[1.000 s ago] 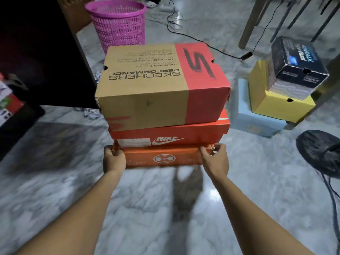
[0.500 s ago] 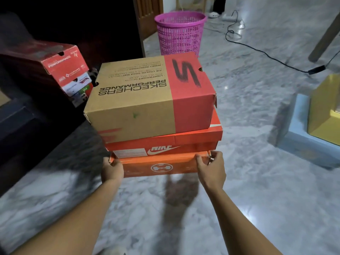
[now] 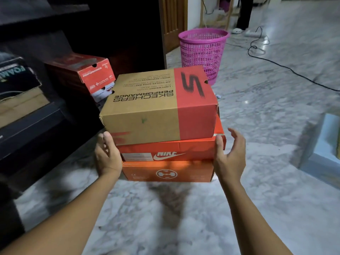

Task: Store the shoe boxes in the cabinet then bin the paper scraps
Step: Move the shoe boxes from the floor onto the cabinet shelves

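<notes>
Shot from one wide-angle camera worn on the head, facing forward and down along both forearms. Framed close on the left hand (image 3: 107,159) and right hand (image 3: 230,157) either side of the box stack (image 3: 158,116), with cabinet (image 3: 36,129) at left, bin (image 3: 202,52) beyond and floor (image 3: 276,116) filling the rest.

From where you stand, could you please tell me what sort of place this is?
Probably a room in a home: marble floor, a dark cabinet holding shoe boxes, and a pink wastebasket beside a wooden door.
</notes>
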{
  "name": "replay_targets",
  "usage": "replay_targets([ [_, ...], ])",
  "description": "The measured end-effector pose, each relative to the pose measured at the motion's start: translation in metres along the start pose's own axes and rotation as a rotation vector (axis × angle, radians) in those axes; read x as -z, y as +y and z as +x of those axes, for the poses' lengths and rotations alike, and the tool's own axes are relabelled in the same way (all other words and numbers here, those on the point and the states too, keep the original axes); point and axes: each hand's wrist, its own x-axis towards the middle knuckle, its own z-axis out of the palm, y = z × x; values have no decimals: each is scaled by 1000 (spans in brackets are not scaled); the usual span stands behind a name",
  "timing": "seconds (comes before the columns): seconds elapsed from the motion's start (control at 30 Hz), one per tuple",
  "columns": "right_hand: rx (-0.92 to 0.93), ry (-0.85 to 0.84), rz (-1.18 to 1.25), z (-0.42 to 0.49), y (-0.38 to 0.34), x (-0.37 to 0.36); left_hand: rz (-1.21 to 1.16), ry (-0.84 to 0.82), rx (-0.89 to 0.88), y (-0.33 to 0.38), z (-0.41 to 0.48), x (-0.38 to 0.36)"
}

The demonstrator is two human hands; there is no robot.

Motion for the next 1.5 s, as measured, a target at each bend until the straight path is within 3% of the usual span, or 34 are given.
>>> replay_targets([
  [0.07,90,-85,56,13,-16,0,-49,-16,-85,14,4,-4],
  [0.33,120,-350,117,37,-53,-8,-118,-96,53,28,26,-10],
  [0.53,165,-363,148,40,-68,-14,-183,-110,24,40,28,-11],
  [0.77,222,-382,219,47,-111,-48,-265,107,16,64,54,11],
  [1.0,313,-467,338,69,-187,-125,-370,456,9,92,102,42],
  [1.27,370,-641,453,96,-287,-169,-365,665,-62,162,150,96],
  [1.5,347,-845,544,89,-385,-211,-197,753,-79,216,199,182],
])
